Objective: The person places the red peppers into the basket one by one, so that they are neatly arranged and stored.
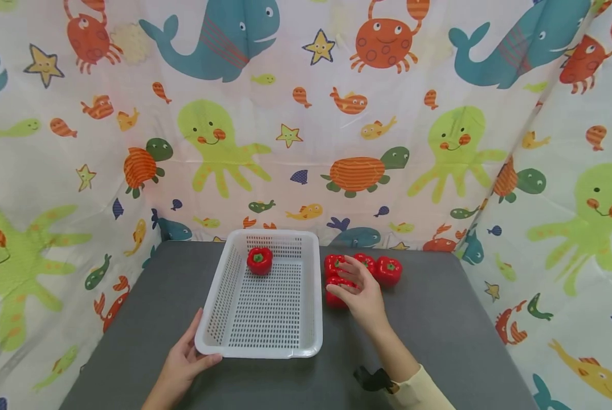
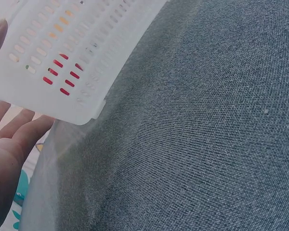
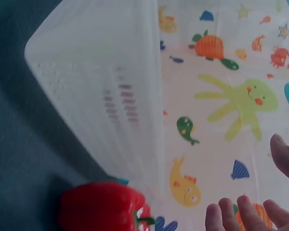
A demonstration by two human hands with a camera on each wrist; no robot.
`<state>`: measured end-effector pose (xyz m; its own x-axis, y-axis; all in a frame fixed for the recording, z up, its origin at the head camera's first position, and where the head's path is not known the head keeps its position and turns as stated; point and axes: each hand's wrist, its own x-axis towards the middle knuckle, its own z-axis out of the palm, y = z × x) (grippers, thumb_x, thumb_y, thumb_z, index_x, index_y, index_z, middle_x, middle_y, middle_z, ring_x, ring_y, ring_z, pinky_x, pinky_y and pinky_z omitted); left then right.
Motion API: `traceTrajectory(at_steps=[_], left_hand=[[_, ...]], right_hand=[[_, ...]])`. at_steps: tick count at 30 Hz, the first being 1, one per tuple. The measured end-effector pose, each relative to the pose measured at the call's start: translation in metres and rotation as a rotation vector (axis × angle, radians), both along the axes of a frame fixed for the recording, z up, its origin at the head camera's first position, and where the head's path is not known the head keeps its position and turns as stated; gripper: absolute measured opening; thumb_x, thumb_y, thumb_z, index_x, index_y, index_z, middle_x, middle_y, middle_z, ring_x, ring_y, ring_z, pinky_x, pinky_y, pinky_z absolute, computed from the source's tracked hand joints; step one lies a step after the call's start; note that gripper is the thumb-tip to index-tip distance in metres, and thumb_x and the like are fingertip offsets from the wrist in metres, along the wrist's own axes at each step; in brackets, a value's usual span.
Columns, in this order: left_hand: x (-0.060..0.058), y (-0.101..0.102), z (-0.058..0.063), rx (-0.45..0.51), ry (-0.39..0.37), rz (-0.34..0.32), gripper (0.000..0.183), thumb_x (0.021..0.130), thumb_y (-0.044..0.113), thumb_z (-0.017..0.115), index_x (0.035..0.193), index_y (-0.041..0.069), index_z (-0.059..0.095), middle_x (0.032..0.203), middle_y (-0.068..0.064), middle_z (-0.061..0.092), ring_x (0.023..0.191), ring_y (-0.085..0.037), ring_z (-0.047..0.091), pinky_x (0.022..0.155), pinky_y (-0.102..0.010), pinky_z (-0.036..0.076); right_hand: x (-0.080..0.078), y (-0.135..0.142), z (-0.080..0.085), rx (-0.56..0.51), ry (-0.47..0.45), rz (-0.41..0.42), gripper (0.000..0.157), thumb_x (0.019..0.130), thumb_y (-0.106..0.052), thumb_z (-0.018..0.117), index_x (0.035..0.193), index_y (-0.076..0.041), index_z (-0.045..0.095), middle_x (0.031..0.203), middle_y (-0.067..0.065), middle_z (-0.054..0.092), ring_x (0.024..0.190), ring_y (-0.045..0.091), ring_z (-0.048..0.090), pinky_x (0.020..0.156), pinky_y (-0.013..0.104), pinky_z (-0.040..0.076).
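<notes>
A white perforated plastic basket (image 1: 267, 352) stands on the dark table, with one red bell pepper (image 1: 260, 261) inside near its far left corner. My left hand (image 1: 179, 364) holds the basket's near left corner, thumb at the front edge and fingers along the left side. Right of the basket, my right hand (image 1: 367, 299) hovers over a group of red bell peppers, fingers spread and nothing between them. Beneath it lies the nearest pepper (image 1: 335, 297), partly covered by the hand; another pepper (image 1: 389, 271) sits at the group's right end. In the right wrist view, a bell pepper (image 3: 98, 207) lies beside the basket wall.
A grey table (image 1: 429, 336) carries everything. Behind it and at both sides hangs a white curtain (image 1: 285, 205) printed with sea animals. A dark strap (image 1: 372, 378) sits by the right wrist, next to a pale yellow sleeve (image 1: 421, 393).
</notes>
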<state>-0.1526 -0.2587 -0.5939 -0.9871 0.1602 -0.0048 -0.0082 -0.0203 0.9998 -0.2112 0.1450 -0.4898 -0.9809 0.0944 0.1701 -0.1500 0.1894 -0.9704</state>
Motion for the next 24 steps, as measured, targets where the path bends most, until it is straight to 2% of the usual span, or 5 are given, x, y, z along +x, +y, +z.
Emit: traceTrajectory(at_steps=[6,11,15,18,24], left_hand=[[0.0,0.0,0.002,-0.008,-0.01,0.001,0.109,0.085,0.0,0.078,0.163,0.029,0.009,0.17,-0.007,0.011,0.138,-0.004,0.045,0.096,-0.022,0.053],[0.0,0.001,0.003,-0.013,-0.026,0.0,0.109,0.085,0.001,0.078,0.164,0.027,0.008,0.17,-0.005,0.011,0.138,-0.005,0.046,0.096,-0.023,0.053],[0.0,0.001,0.004,-0.015,-0.027,-0.001,0.109,0.085,0.002,0.079,0.164,0.024,0.008,0.17,-0.005,0.012,0.138,-0.006,0.045,0.096,-0.024,0.053],[0.001,0.001,0.004,-0.01,-0.024,-0.004,0.109,0.085,0.001,0.078,0.164,0.024,0.008,0.17,-0.006,0.012,0.137,-0.005,0.047,0.096,-0.025,0.053],[0.001,0.001,0.002,0.009,-0.026,-0.007,0.107,0.086,-0.001,0.077,0.164,0.027,0.009,0.17,-0.007,0.012,0.136,-0.006,0.048,0.096,-0.026,0.053]], right_hand=[[0.0,0.017,-0.013,0.067,0.075,-0.099,0.071,0.081,-0.029,0.086,0.144,-0.025,0.052,0.14,0.001,0.06,0.127,0.029,0.058,0.102,0.046,0.053],[-0.003,0.034,-0.036,0.03,0.137,-0.248,0.065,0.084,-0.017,0.083,0.142,-0.023,0.055,0.142,0.005,0.06,0.129,0.028,0.055,0.103,0.033,0.053],[-0.004,0.045,-0.051,0.012,0.148,-0.316,0.068,0.084,-0.014,0.083,0.145,-0.019,0.052,0.144,0.006,0.057,0.128,0.027,0.052,0.107,0.041,0.049],[-0.005,0.051,-0.061,0.013,0.139,-0.325,0.07,0.083,-0.013,0.084,0.146,-0.014,0.052,0.145,0.01,0.055,0.128,0.031,0.05,0.107,0.054,0.045],[-0.01,0.06,-0.079,0.005,0.054,-0.309,0.073,0.083,-0.015,0.084,0.147,-0.016,0.051,0.15,0.011,0.05,0.134,0.037,0.043,0.108,0.059,0.044]])
